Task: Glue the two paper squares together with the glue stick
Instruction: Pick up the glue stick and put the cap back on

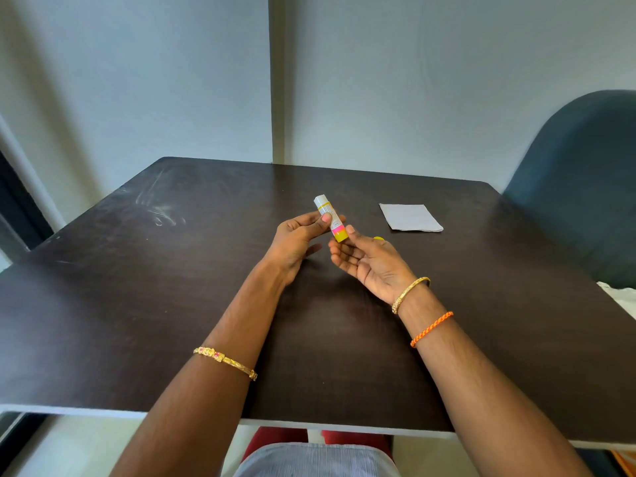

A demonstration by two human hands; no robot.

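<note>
The glue stick (329,218) has a white upper end, a pink band and a yellow base, and is held tilted above the middle of the dark table (172,287). My left hand (296,241) grips its middle between thumb and fingers. My right hand (368,261), palm up, has its thumb and forefinger tips on the yellow base, the other fingers loose. White paper squares (411,217) lie flat on the table to the right of the hands, stacked so that only the top sheet and one lower edge show. A small yellow piece (378,238) peeks out behind my right hand.
A dark blue chair back (581,173) stands at the table's right side. A grey wall runs behind the far edge. Something white (619,297) lies at the right edge. Both wrists wear bangles, and the right also has an orange thread.
</note>
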